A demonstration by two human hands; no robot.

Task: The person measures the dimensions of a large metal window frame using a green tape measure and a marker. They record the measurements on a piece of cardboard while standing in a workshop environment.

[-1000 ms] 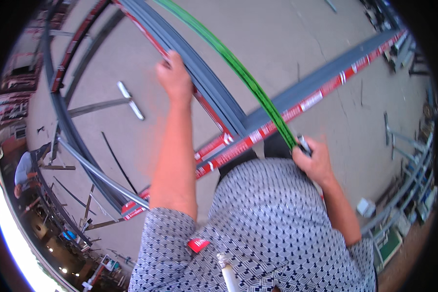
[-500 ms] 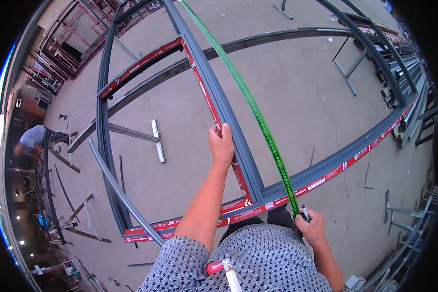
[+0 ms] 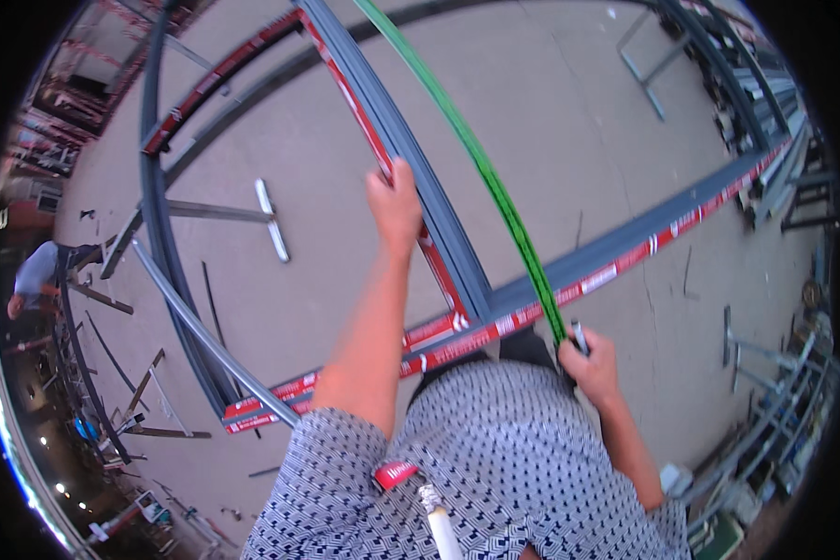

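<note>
A large grey metal window frame (image 3: 569, 271) with red film along its edges lies in front of me. My left hand (image 3: 397, 207) is closed around its middle bar (image 3: 409, 154), arm stretched forward. A green tape measure blade (image 3: 481, 163) runs from the far side over the frame, curving down across the near rail. At its near end my right hand (image 3: 595, 364) grips the tape, just past the rail and close to my body. A marker pen (image 3: 581, 338) sticks up from the same hand. Its fingers partly hide the tape's end.
A curved grey tube (image 3: 205, 336) crosses the frame's near left corner. Metal trestle legs (image 3: 273, 220) stand below. At the far left a person (image 3: 39, 280) bends over other frames. Metal profiles (image 3: 765, 369) are piled at right. A cigarette (image 3: 443, 532) juts in from the lower edge.
The view has tilted and shifted, so the frame and both hands appear higher and further left. Both hands keep their hold on the bar and the tape.
</note>
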